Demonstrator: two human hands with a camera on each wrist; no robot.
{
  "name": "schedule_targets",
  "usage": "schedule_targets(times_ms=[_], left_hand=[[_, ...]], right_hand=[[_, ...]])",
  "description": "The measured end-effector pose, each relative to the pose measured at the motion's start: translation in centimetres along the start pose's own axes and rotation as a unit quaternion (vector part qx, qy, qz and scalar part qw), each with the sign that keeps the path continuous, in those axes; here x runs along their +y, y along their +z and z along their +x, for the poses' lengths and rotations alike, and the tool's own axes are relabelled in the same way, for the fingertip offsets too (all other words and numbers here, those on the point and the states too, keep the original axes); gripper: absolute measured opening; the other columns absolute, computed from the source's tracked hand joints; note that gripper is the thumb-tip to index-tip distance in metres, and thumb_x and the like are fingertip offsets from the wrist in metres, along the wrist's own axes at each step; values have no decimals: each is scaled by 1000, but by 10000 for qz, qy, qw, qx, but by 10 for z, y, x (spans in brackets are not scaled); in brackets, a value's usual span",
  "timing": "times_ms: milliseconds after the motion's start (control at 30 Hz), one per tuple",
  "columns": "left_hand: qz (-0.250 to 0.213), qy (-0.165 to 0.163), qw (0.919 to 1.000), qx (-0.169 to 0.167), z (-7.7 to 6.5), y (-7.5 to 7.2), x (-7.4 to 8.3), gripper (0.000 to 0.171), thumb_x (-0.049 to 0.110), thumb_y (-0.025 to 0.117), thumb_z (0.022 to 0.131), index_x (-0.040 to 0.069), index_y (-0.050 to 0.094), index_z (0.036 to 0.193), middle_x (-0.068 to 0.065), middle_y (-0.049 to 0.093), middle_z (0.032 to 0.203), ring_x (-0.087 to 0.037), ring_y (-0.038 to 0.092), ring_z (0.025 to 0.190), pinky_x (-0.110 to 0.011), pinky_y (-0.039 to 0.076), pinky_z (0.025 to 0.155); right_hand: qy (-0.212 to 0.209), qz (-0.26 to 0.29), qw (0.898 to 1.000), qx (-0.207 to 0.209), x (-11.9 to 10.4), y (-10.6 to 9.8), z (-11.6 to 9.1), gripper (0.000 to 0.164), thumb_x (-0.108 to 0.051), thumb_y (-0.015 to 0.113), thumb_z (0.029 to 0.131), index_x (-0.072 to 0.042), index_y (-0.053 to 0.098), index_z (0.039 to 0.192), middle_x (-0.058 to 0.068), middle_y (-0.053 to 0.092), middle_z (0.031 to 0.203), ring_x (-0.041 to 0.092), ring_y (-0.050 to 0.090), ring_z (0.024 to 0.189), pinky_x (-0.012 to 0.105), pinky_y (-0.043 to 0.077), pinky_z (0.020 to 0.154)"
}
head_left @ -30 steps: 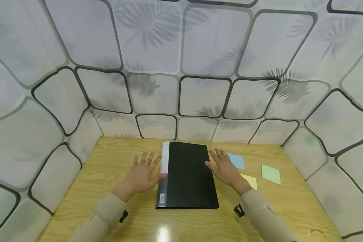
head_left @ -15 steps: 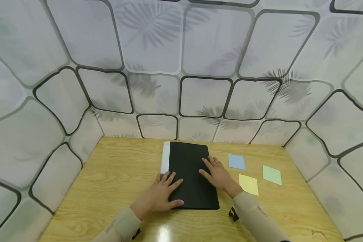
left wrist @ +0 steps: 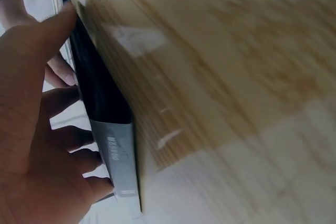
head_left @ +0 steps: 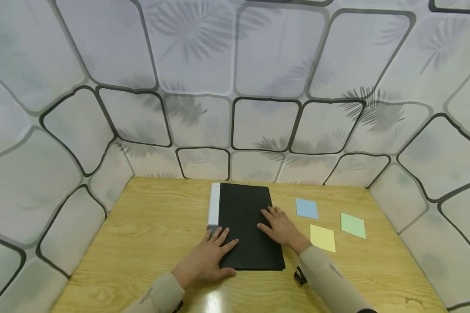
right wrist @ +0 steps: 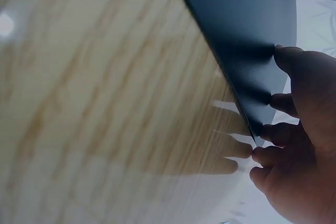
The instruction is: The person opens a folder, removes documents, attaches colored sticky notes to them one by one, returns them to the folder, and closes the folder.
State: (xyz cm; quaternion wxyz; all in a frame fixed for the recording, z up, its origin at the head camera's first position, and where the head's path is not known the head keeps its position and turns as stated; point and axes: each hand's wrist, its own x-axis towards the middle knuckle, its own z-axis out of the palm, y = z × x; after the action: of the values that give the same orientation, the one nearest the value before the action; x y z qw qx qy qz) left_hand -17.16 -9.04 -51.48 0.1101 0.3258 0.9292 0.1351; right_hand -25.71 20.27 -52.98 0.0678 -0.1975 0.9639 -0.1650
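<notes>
A closed black folder (head_left: 244,217) with a white and grey spine strip lies flat on the wooden table in the head view. Over its lower left corner my left hand (head_left: 207,258) rests with fingers spread, the thumb near the bottom edge. My right hand (head_left: 282,229) lies across the folder's right edge, its fingertips on the black cover. In the left wrist view the folder's spine (left wrist: 116,156) shows a barcode label beneath my left fingers. The right wrist view has my right fingertips touching the cover (right wrist: 241,24) along its edge.
Right of the folder lie a blue sticky note (head_left: 307,208), a yellow sticky note (head_left: 323,238) and a green sticky note (head_left: 353,225). Patterned fabric walls (head_left: 203,121) enclose the wooden table (head_left: 152,208) at the back and both sides.
Both hands have come down onto the folder: the left moved right and toward the person, the right moved left off the notes' side. The folder stays in place; the blue and yellow notes are uncovered.
</notes>
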Motion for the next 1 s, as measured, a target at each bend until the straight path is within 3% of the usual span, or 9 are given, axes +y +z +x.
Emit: schedule_targets(times_ms=[267,600,900,1000], left_hand=[[64,90,9998,162,0,3,-4,77,63,56,102,18,42,163,-23,29,172,-46,25,160,-65,24,128],[326,158,9990,261,1,5,-7,81,63,63,99,19,42,163,-23,30,171,-46,29,158,-65,27,127],[922,76,9956,175,-5,4,5,71,59,52,106,15,44,162,-19,40,167,-42,41,154,-63,39,121],[883,56,9958,246,-7,4,7,68,56,52,107,14,46,161,-20,42,166,-43,43,152,-63,42,118]], right_hand=[[35,57,10000,32,-2,-1,1,65,-44,54,110,-1,45,158,33,34,165,55,29,154,69,24,126],[101,22,9999,-10,-3,-1,3,66,-45,54,110,-2,44,159,32,34,166,54,27,156,67,23,127],[93,-58,9999,8,0,-4,6,65,-45,53,110,-2,44,159,34,33,165,54,28,155,68,24,126],[85,-74,9999,38,1,-5,7,66,-46,53,110,-2,46,158,34,35,164,55,30,154,68,25,126]])
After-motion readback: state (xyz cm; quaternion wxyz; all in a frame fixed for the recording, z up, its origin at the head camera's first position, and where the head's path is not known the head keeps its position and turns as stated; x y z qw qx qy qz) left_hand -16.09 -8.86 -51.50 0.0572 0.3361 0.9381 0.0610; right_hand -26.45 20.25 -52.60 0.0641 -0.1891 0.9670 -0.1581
